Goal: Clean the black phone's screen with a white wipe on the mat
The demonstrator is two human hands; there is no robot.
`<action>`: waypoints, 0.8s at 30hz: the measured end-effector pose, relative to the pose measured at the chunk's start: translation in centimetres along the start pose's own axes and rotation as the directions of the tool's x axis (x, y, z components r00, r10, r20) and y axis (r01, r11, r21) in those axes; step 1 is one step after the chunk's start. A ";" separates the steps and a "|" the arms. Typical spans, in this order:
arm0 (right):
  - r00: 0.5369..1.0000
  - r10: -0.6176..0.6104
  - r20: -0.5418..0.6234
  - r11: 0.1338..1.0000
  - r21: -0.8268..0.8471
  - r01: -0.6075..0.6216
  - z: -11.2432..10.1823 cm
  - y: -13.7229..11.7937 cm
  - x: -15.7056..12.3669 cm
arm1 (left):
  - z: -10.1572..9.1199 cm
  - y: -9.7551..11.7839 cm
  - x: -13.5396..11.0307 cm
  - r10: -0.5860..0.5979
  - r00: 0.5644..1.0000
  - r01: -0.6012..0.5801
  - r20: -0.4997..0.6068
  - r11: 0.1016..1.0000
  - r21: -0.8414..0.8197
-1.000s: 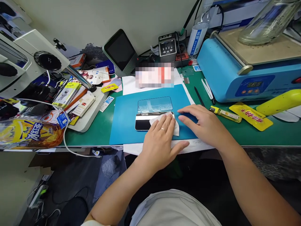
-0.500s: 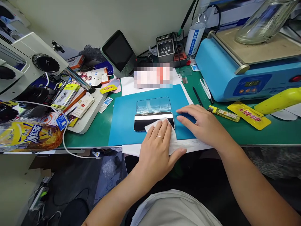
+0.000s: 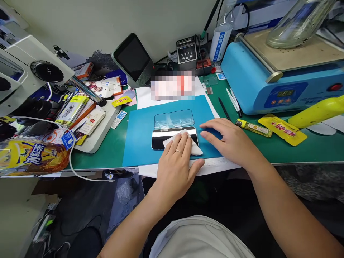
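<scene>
A black phone point(image 3: 161, 138) lies screen-up on a blue mat point(image 3: 139, 143). My left hand point(image 3: 176, 163), wearing a ring, lies flat with fingers stretched out, pressing a white cloth point(image 3: 188, 141) onto the phone's right half. My right hand point(image 3: 228, 141) rests on the mat just right of the phone, fingers extended and touching the phone's right end. A clear screen protector sheet point(image 3: 174, 119) lies just behind the phone.
A microscope point(image 3: 32, 68) and cluttered packets fill the left. A blue heating machine point(image 3: 282, 79) stands at the right, with a yellow tool point(image 3: 319, 111), yellow packet point(image 3: 283, 129) and lighter point(image 3: 254, 128) before it. A small screen point(image 3: 133, 59) and soldering station point(image 3: 186, 52) stand behind.
My left hand has drawn the white cloth toward me and leftward across the phone. The right hand has stayed at the phone's right end.
</scene>
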State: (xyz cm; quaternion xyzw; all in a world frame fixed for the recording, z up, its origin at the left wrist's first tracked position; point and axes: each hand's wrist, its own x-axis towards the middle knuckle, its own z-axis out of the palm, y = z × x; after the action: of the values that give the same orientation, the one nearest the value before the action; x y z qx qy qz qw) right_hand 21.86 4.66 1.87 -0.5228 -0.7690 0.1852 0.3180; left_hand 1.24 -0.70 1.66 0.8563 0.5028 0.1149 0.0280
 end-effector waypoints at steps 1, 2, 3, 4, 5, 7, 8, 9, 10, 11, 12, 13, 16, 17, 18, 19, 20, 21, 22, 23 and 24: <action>1.000 -0.003 -0.003 1.000 -0.002 0.003 0.0 0.0 0.0 | 0.1 0.0 0.6 0.000 1.000 0.000 -0.001 1.000 0.000; 1.000 -0.005 -0.005 1.000 -0.003 0.005 0.0 0.0 0.0 | 0.2 -0.1 1.1 -0.001 1.000 0.001 -0.003 1.000 -0.001; 1.000 -0.004 -0.006 1.000 -0.003 0.004 0.0 0.0 0.0 | 0.3 -0.1 1.6 -0.001 1.000 0.001 -0.005 1.000 -0.002; 1.000 -0.002 -0.009 1.000 -0.002 0.002 0.0 0.0 0.0 | 0.4 -0.1 2.0 -0.003 1.000 0.003 -0.007 1.000 -0.003; 1.000 0.000 -0.008 1.000 0.000 0.000 0.0 -0.1 0.0 | 0.4 -0.1 2.1 -0.005 1.000 0.005 -0.011 1.000 -0.003; 1.000 0.007 -0.003 1.000 0.006 -0.007 -0.1 0.0 0.0 | 0.2 -0.1 1.7 -0.004 1.000 0.004 -0.018 1.000 -0.004; 1.000 0.010 -0.001 1.000 0.008 -0.010 -0.1 0.0 0.0 | 0.1 0.0 1.3 -0.002 1.000 0.001 -0.022 1.000 -0.003; 1.000 0.012 -0.001 1.000 0.010 -0.012 -0.1 0.0 -0.1 | 0.0 0.0 0.9 0.002 1.000 -0.002 -0.025 1.000 -0.002; 1.000 0.012 -0.001 1.000 0.011 -0.012 -0.1 0.0 -0.1 | -0.1 0.0 0.6 0.006 1.000 -0.006 -0.026 1.000 0.000; 1.000 0.014 -0.002 1.000 0.011 -0.014 -0.1 -0.1 -0.1 | -0.2 0.0 0.4 0.009 1.000 -0.009 -0.024 1.000 0.003; 1.000 0.014 -0.003 1.000 0.009 -0.014 -0.1 -0.1 -0.1 | -0.2 0.0 0.3 0.011 1.000 -0.010 -0.021 1.000 0.005; 1.000 0.015 -0.003 1.000 0.006 -0.015 -0.1 -0.1 -0.1 | -0.2 0.0 0.5 0.011 1.000 -0.011 -0.019 1.000 0.006; 1.000 0.009 -0.003 1.000 -0.003 -0.009 0.0 -0.1 -0.1 | 0.1 -0.2 1.8 0.015 1.000 -0.015 -0.019 1.000 0.009; 1.000 0.006 -0.003 1.000 -0.005 -0.006 0.0 -0.1 -0.1 | 0.2 -0.2 2.2 0.019 1.000 -0.019 -0.020 1.000 0.010; 1.000 0.004 -0.002 1.000 -0.005 -0.004 0.0 -0.1 -0.1 | 0.2 -0.2 2.5 0.020 1.000 -0.020 -0.022 1.000 0.012; 1.000 0.003 -0.002 1.000 -0.004 -0.003 -0.1 0.0 -0.1 | 0.2 -0.2 2.6 0.019 1.000 -0.019 -0.024 1.000 0.012; 1.000 0.003 0.000 1.000 -0.003 -0.003 -0.1 0.0 -0.1 | 0.2 -0.1 2.5 0.019 1.000 -0.019 -0.025 1.000 0.012; 1.000 0.006 0.002 1.000 -0.002 -0.006 -0.1 0.0 -0.1 | 0.1 0.1 2.3 0.020 1.000 -0.019 -0.023 1.000 0.010; 1.000 0.009 0.001 1.000 -0.003 -0.009 -0.1 0.0 0.0 | 0.0 0.2 1.8 0.022 1.000 -0.021 -0.018 1.000 0.007; 1.000 0.010 0.000 1.000 -0.002 -0.010 -0.1 0.0 0.0 | -0.1 0.4 1.2 0.024 1.000 -0.024 -0.013 1.000 0.005; 1.000 0.010 -0.002 1.000 -0.002 -0.010 -0.1 -0.1 0.0 | -0.3 0.6 0.5 0.026 1.000 -0.026 -0.006 1.000 0.003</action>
State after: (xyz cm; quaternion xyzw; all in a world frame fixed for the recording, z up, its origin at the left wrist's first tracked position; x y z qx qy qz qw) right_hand 21.88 4.57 1.98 -0.5272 -0.7661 0.1855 0.3174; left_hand 1.98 -0.57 2.11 0.8625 0.4918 0.1170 0.0237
